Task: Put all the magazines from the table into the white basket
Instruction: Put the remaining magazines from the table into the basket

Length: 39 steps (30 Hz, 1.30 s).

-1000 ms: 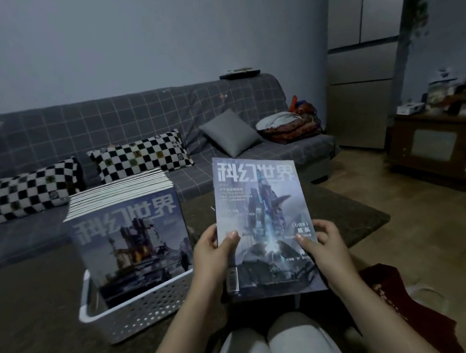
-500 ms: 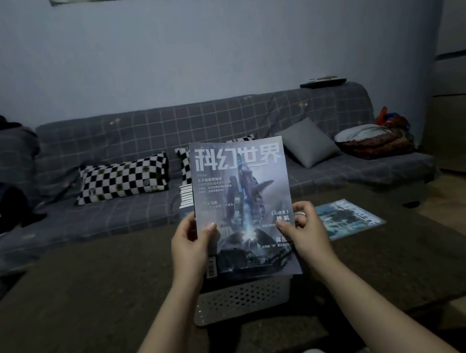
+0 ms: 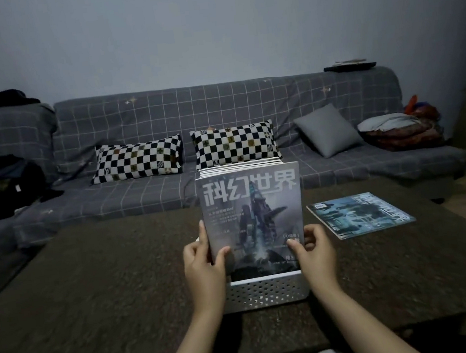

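In the white basket (image 3: 267, 292) on the table (image 3: 94, 291), a magazine (image 3: 253, 220) stands upright, foremost of a row. Left hand (image 3: 204, 265) and right hand (image 3: 315, 249) grip its side edges. Another magazine (image 3: 361, 214) lies flat, right of the basket.

Both hands grip upright grey sci-fi magazine (image 3: 252, 217) by its lower edges, left hand (image 3: 203, 261), right hand (image 3: 315, 249), bottom inside white perforated plastic basket (image 3: 267, 292). Teal magazine (image 3: 361, 214) flat on dark counter (image 3: 108, 290), right.
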Each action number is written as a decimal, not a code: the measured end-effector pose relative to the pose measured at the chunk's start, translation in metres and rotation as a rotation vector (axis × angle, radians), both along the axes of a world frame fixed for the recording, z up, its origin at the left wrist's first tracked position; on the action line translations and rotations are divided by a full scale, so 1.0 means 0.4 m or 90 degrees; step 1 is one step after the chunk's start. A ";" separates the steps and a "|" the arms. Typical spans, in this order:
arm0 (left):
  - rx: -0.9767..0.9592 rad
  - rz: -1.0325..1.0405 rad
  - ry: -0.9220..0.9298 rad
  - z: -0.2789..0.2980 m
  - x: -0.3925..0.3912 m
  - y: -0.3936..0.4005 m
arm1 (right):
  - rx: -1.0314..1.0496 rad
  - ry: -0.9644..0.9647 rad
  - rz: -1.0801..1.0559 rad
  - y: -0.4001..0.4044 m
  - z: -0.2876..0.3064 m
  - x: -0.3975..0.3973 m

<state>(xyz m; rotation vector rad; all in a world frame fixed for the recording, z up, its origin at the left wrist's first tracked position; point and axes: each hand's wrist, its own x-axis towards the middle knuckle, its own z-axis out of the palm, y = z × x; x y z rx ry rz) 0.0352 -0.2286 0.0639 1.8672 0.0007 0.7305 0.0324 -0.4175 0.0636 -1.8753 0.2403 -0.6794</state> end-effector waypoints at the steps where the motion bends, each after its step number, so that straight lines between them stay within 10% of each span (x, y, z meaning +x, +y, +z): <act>1: 0.006 0.003 0.003 -0.008 -0.003 -0.003 | -0.001 0.008 -0.010 -0.001 -0.012 -0.001; 29: -0.042 0.058 -0.022 -0.001 -0.085 -0.090 | 0.038 0.002 0.013 0.008 -0.020 -0.054; 39: 0.040 -0.267 -0.020 -0.015 -0.109 -0.360 | 0.039 0.008 -0.062 -0.202 -0.035 -0.147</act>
